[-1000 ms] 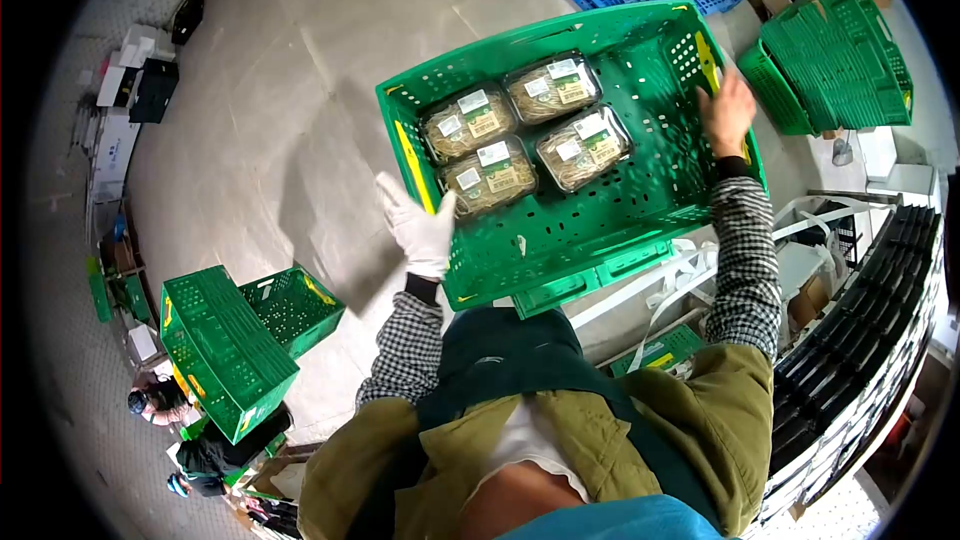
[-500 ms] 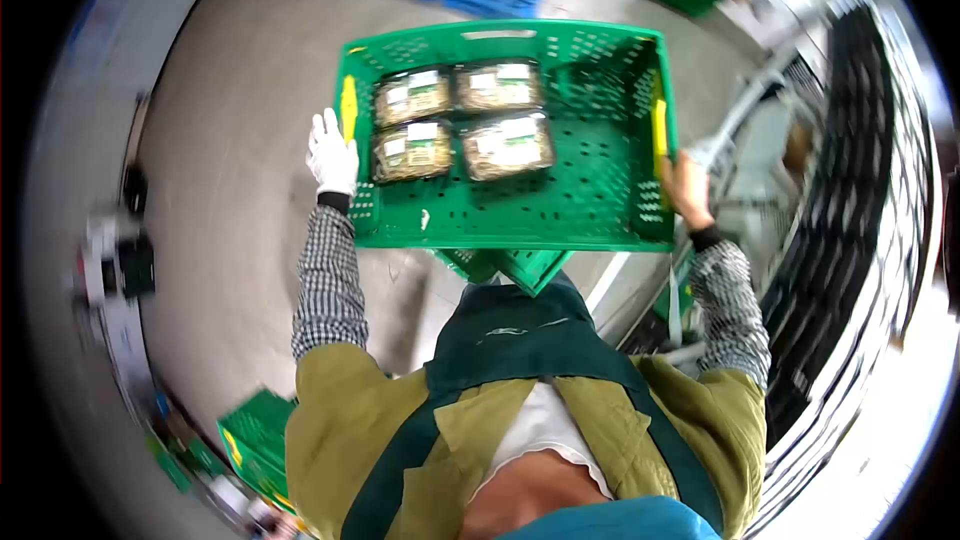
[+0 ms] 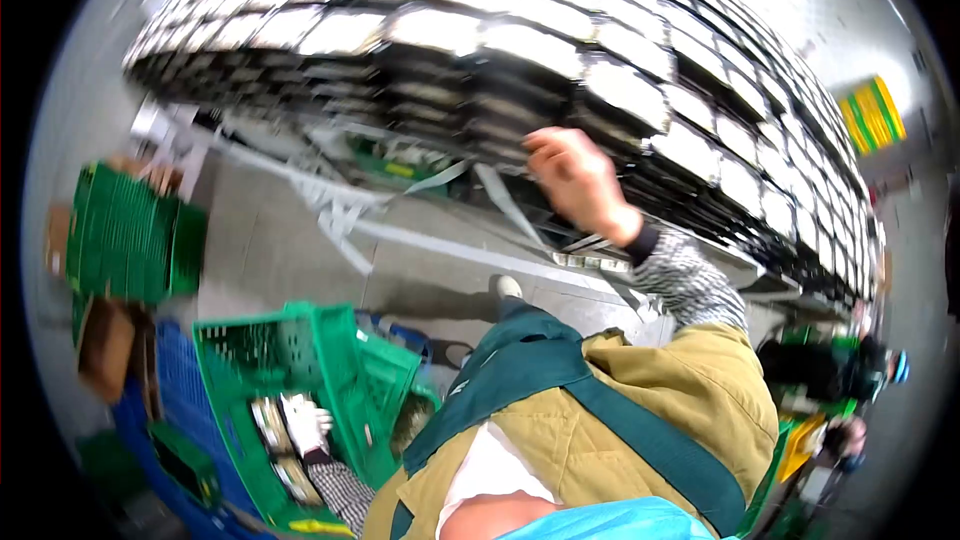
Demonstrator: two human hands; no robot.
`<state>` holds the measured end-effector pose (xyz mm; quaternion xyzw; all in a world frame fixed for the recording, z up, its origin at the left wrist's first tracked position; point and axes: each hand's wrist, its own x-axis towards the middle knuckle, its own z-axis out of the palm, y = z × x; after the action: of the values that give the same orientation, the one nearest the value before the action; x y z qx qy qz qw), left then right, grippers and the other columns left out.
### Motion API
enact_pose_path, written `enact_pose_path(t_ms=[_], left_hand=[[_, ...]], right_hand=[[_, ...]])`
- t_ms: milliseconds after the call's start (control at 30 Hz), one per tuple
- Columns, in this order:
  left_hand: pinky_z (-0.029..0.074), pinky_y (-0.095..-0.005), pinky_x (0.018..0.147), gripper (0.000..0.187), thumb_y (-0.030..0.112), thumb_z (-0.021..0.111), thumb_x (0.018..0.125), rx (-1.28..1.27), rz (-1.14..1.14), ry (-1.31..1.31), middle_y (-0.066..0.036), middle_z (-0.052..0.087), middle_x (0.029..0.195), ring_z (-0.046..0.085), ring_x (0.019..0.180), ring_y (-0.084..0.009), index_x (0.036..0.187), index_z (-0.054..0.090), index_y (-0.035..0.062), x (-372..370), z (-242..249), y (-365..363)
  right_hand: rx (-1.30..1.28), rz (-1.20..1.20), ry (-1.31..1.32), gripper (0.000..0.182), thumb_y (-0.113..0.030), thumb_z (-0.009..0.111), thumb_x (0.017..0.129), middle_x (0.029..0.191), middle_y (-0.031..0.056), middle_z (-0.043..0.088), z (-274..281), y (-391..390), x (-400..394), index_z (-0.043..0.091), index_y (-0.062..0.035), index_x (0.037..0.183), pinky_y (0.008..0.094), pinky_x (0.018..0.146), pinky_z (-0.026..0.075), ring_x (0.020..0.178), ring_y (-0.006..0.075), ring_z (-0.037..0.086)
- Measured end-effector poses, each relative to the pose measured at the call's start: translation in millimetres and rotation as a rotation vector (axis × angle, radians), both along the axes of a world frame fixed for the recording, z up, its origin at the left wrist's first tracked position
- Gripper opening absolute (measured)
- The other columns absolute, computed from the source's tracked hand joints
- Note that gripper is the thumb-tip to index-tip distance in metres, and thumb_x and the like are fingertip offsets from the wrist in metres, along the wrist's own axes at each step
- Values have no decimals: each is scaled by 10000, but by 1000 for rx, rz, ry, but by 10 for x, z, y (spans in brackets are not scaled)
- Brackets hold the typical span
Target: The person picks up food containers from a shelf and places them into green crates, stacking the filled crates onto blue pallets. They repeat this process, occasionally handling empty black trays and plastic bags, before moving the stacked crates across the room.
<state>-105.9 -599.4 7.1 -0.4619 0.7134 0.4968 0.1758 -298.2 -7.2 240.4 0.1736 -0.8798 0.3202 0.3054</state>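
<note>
My left hand (image 3: 304,424), in a white glove, is inside a green plastic crate (image 3: 222,440) at lower left. It lies over the packs, fingers partly bent and apart; I see no pack gripped in it. Beside the glove are clear-lidded food packs (image 3: 270,426) with white labels; hand and sleeve cover part of the crate's contents. My bare right hand (image 3: 580,185) is raised at the near side of a large stack of black-tray packs (image 3: 520,105). Its fingers are loosely bent, slightly blurred, with nothing visible between them. Contact with the stack cannot be made out.
Under the stack runs a pale metal frame with loose straps (image 3: 345,225). Nested green crates (image 3: 125,235) stand at left, near a cardboard box (image 3: 108,345) and blue pallets (image 3: 190,380). Another person in dark clothing (image 3: 835,370) is at far right.
The view has swung toward the packs stack. The crate, earlier carried in both hands, is now at lower left. My right hand has left its rim; my left hand has moved inside.
</note>
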Motion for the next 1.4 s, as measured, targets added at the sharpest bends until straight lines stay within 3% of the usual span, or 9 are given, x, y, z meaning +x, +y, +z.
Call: enact_pose_path(t_ms=[100, 200, 500, 533, 667, 933, 1200, 1333, 1400], left_hand=[[347, -228, 379, 333, 287, 494, 943, -310, -220, 625, -9, 567, 585, 455, 419, -55, 762, 611, 33, -1376, 1078, 1229], [384, -282, 983, 383, 166, 526, 928, -306, -533, 1046, -107, 510, 1295, 491, 1153, -164, 1284, 486, 31, -2611, 1981, 3074], [444, -427, 804, 401, 402, 544, 876, -1151, -1128, 1095, -190, 613, 968, 573, 884, -353, 1050, 593, 43, -4998, 1941, 6053], [444, -426, 794, 404, 417, 552, 867, -1137, -1073, 1015, -192, 613, 949, 574, 868, -359, 1018, 597, 45, -4987, 1990, 6103], [445, -444, 786, 490, 457, 542, 859, -1066, -999, 983, -217, 606, 984, 566, 902, -370, 1058, 565, 10, -5029, 2033, 6271], [433, -420, 859, 453, 354, 497, 900, -953, -1066, 1045, -263, 582, 1064, 551, 994, -393, 1129, 541, -34, -5358, 1824, 6115], [459, -250, 730, 311, 200, 596, 847, -535, -988, 897, -80, 668, 930, 602, 803, -131, 1039, 620, -44, -5849, 1630, 5846], [451, -310, 650, 220, 169, 535, 833, -464, -1150, 805, -136, 665, 774, 592, 697, -125, 829, 652, -17, -6132, 1613, 5755], [458, -317, 644, 189, 160, 531, 835, -1193, -1523, 1313, -132, 639, 730, 570, 639, -169, 804, 649, 16, -6247, 1636, 5739]], right_hand=[[72, -555, 68, 181, -42, 609, 831, 893, 152, 618, 188, 2036, 251, 576, -9, 1006, 332, 629, 498, 715, 240, 616], [248, -1023, 78, 264, -268, 536, 909, 902, 160, 642, 181, 4180, 361, 597, -25, 992, 367, 712, 487, 809, 295, 621], [-229, -1570, -465, 569, -481, 455, 879, 983, 223, 638, -687, 8243, -32, 620, 50, 998, 448, 821, 432, 967, 365, 594], [-902, -1415, -211, 469, -468, 531, 860, 795, 111, 626, -1003, 8643, -176, 604, -17, 964, 437, 661, 445, 811, 264, 610], [-1530, -1067, 26, 247, -264, 688, 783, 706, 26, 554, -794, 8281, -436, 546, -71, 845, 278, 464, 375, 572, 142, 542], [-945, -1018, 328, 131, -157, 584, 859, 850, 48, 591, 82, 6771, 1056, 556, -32, 889, 235, 541, 445, 672, 97, 540], [-1592, -553, -195, 183, -147, 588, 890, 901, 112, 587, -447, 5170, 1143, 501, 1, 952, 350, 727, 509, 751, 203, 601], [-736, -1175, -545, 518, -431, 608, 857, 925, 166, 580, -521, 5890, 1380, 500, 63, 972, 342, 790, 493, 822, 230, 584], [-311, -1278, -307, 600, -509, 576, 846, 920, 164, 594, -410, 6163, 1193, 536, 78, 963, 346, 795, 474, 796, 258, 564]])
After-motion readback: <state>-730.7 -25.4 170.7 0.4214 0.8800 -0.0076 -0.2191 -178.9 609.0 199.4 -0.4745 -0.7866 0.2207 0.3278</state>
